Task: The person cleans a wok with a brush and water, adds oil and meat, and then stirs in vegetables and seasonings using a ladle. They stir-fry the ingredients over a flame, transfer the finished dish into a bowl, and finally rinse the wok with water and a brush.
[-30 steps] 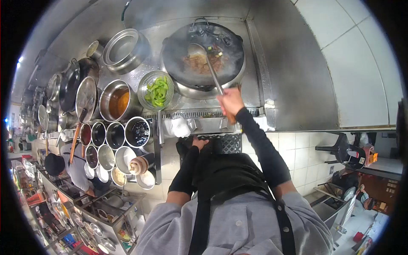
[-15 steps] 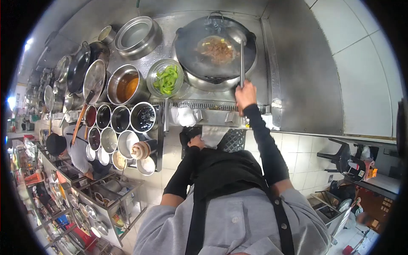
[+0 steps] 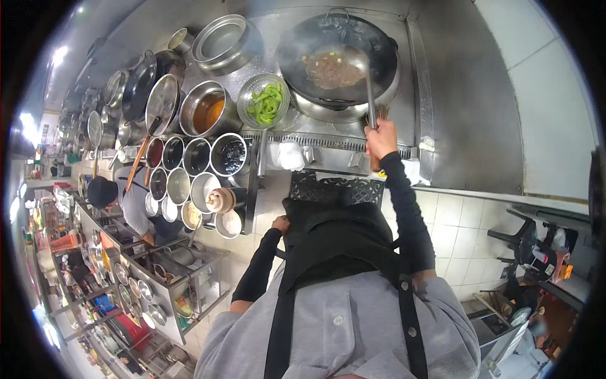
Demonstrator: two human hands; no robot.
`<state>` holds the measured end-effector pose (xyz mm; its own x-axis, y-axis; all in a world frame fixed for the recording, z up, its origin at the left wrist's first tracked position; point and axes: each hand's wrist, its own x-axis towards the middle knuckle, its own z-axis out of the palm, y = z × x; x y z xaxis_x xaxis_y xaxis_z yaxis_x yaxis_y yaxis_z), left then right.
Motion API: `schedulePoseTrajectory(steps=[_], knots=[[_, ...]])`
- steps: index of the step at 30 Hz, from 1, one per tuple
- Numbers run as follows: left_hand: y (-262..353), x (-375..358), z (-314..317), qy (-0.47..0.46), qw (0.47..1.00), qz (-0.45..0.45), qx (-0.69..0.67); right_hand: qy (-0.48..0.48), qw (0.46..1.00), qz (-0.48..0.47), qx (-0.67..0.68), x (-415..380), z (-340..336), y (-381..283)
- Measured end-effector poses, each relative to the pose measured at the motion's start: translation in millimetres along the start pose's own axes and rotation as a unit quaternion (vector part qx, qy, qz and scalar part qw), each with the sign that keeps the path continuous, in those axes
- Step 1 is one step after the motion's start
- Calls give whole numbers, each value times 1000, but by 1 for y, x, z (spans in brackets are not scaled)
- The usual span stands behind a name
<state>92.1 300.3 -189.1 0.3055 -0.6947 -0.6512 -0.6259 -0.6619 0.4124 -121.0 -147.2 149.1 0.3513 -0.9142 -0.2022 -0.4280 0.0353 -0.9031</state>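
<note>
One ladle gripped at the handle by the right hand, fingers closed round it, bowl lowered into the wok at far centre. Left hand held low against the apron, apparently closed; grip not discernible. Wok contents browned and steaming, judged well into cooking. Strainer of green vegetables parked just left of the wok, not yet added. Seasoning containers ranked at left, untouched. Co-worker occupied at left.

Strainer left of wok
</note>
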Motion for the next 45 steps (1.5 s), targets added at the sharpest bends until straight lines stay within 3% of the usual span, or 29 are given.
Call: schedulePoseTrajectory(steps=[2,3,4,5,6,7,8,10,11,12,14,15,16,17,18,19,21,23,24,25,27,29,31,34,35,36,38,41,45], knots=[[-22,17,0,-12,998,57,19,-70,994,21,87,1,-10,4],[-14,16,-13,-6,997,71,19,-48,998,10,50,-22,-10,-16],[0,8,-24,1,996,83,14,80,976,-172,-106,-35,-2,-9],[28,-6,-47,-11,999,-7,-38,94,976,-165,-104,-43,1,-1],[35,-15,-57,-6,989,-52,-141,103,977,-159,-103,-44,-3,6],[38,-21,-59,7,975,-55,-214,50,978,-121,-163,-44,-15,6],[37,-31,-63,18,957,-63,-283,86,960,-222,-145,-44,-24,7],[41,-55,-79,3,977,-49,-208,60,956,-235,-166,-54,-47,-30],[31,-60,-73,8,982,-45,-185,-75,996,22,46,-64,-61,-63],[13,-61,-61,12,986,-39,-161,-110,980,21,167,-67,-61,-78],[-27,-68,-35,-1,998,14,-61,-66,998,-14,14,-54,-48,-54],[-38,-71,-26,-8,999,44,-10,26,980,-127,-153,-58,-24,-44],[-26,-88,-37,-28,993,57,97,121,913,-236,-310,-71,2,-42],[-53,-89,-12,7,990,94,104,101,958,-122,-240,-94,20,-72],[-76,-89,16,45,985,130,109,96,961,-150,-210,-102,29,-71],[-69,-98,24,61,997,23,-42,55,972,-127,-189,-108,32,-75],[-63,-123,34,82,921,-190,-329,-30,990,-62,-127,-124,46,-95],[-65,-140,43,101,940,-148,-292,-112,993,16,-42,-142,64,-137],[-64,-144,46,110,947,-126,-273,-150,986,-72,-21,-141,77,-143],[-62,-153,38,103,976,-9,-191,-174,974,-140,-31,-136,94,-143],[-36,-172,8,126,965,-21,-231,-241,950,-199,-14,-130,131,-163],[-47,-165,11,123,956,-60,-258,-309,928,-205,-22,-129,173,-193],[-101,-130,61,89,950,-121,-273,-355,901,-242,-65,-121,220,-206],[-78,-141,25,107,904,-229,-344,-403,866,-290,-59,-108,290,-203],[-73,-143,15,104,904,-239,-340,-435,872,-213,-71,-113,300,-221],[-68,-145,8,101,903,-248,-335,-428,860,-269,-67,-103,327,-205],[-61,-147,-6,110,898,-243,-350,-433,861,-249,-92,-100,356,-208],[-56,-150,-12,141,889,-203,-385,-421,846,-309,-110,-89,392,-196],[-62,-157,-10,112,900,-177,-383,-478,845,-205,-120,-91,395,-201]])
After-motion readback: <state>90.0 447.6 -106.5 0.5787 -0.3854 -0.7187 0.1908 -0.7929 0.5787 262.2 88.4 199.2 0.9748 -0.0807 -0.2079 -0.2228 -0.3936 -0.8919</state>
